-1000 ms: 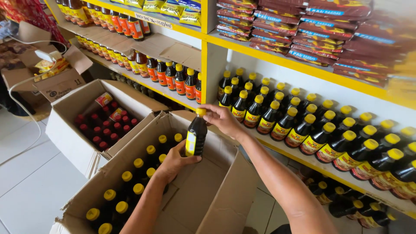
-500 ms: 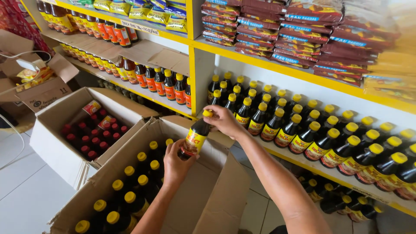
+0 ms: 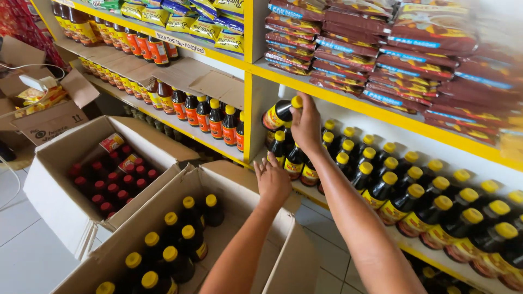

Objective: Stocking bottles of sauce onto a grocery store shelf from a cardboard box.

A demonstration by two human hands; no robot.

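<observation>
Red-and-yellow label on the bottle [image 3: 279,112] in my right hand [image 3: 306,126]. Dark red packets [image 3: 381,60] are stacked on the shelf above; yellow packets [image 3: 180,19] upper left; brown cartons [image 3: 76,218] below.

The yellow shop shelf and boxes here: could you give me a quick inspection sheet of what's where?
Surface: yellow shelf, rows of dark yellow-capped bottles.
Job's things: dark sauce bottle with yellow cap, tilted, in right hand; open cardboard box of matching bottles below.
Clutter: cardboard box of red-capped bottles.
Hands: left hand open, empty, above the box edge.
Cables: white cable at left.
Surroundings: red snack packets above; white tiled floor.
</observation>
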